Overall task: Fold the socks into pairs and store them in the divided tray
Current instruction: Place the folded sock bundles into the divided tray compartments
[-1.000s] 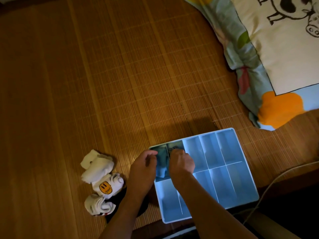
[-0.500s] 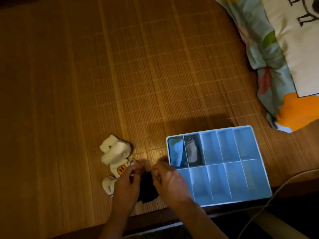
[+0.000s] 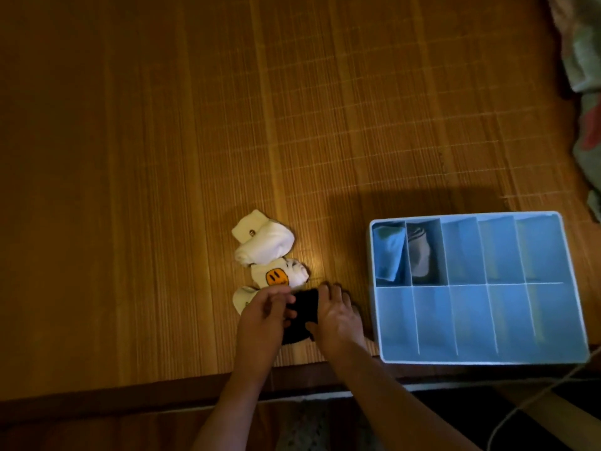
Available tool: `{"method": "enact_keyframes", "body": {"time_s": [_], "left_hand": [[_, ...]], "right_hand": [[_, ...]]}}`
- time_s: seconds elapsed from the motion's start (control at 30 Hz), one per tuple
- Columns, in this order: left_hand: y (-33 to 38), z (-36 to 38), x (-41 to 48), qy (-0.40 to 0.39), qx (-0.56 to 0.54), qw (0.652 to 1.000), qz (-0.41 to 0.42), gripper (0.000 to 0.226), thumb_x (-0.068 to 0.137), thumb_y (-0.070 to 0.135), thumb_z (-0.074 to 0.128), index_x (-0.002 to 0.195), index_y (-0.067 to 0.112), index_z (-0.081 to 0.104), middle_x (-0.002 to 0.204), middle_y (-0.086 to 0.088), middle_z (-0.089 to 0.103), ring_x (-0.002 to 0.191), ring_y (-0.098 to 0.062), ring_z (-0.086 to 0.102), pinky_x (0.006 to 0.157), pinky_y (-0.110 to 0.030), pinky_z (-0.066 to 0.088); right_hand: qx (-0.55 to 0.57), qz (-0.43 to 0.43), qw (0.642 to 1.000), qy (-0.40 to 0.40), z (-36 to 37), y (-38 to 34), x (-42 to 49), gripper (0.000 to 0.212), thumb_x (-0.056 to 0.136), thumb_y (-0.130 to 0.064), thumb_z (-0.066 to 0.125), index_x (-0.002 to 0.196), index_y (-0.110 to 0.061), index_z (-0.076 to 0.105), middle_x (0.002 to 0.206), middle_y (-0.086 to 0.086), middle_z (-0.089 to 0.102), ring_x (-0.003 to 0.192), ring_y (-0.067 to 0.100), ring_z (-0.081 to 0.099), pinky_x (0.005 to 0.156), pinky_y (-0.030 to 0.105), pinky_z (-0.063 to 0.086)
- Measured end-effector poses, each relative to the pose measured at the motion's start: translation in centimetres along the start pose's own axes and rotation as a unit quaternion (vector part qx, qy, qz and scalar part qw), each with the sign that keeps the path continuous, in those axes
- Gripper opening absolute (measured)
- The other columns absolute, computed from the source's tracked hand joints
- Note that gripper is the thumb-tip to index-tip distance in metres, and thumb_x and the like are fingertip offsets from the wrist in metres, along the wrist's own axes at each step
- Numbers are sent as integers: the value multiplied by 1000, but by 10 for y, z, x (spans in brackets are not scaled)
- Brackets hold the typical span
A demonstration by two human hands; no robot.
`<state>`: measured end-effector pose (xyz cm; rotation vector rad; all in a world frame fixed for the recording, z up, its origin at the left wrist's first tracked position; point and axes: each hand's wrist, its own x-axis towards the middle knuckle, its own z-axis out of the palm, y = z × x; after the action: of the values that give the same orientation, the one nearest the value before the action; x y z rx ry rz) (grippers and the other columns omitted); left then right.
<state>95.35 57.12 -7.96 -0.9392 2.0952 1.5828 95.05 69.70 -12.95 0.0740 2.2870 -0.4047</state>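
- The black sock (image 3: 302,315) lies bunched on the mat (image 3: 292,125), close to the mat's near edge and between the two hands.
- The left hand (image 3: 260,323) has its fingers curled on the left side of the black sock and pinches the cloth.
- The right hand (image 3: 338,320) grips the sock's right side, with the thumb laid across the cloth and the fingers reaching past the far end.
- A tray (image 3: 377,320) of pale blue plastic sits just right of the right hand, along the near edge and toward the mat's near right corner. Thin walls split it into two rows of five sections.
- A folded blue sock (image 3: 388,255) fills the far-left corner section of the tray.
- A folded grey sock (image 3: 422,255) fills the section next to it on the right.
- Three white socks lie in a loose heap just beyond the left hand: a plain one (image 3: 263,242) farthest off, a smiley-face sock (image 3: 279,276) touching it, and a third (image 3: 242,297) partly under the left hand.
- A patterned blanket (image 3: 585,92) covers the mat's far right edge.
- A pale cable (image 3: 536,398) runs below the tray, off the mat.
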Motion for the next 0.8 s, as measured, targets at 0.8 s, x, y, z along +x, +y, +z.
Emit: {"method": "enact_keyframes", "body": {"time_s": [0.8], "left_hand": [[101, 79, -18, -168, -363, 907, -133, 39, 95, 13, 63, 133, 6, 62, 130, -15, 70, 120, -27, 67, 99, -42, 53]], "right_hand": [[675, 23, 733, 84, -129, 85, -56, 57, 68, -33, 84, 120, -21, 67, 93, 5, 77, 74, 17, 73, 56, 24, 53]]}}
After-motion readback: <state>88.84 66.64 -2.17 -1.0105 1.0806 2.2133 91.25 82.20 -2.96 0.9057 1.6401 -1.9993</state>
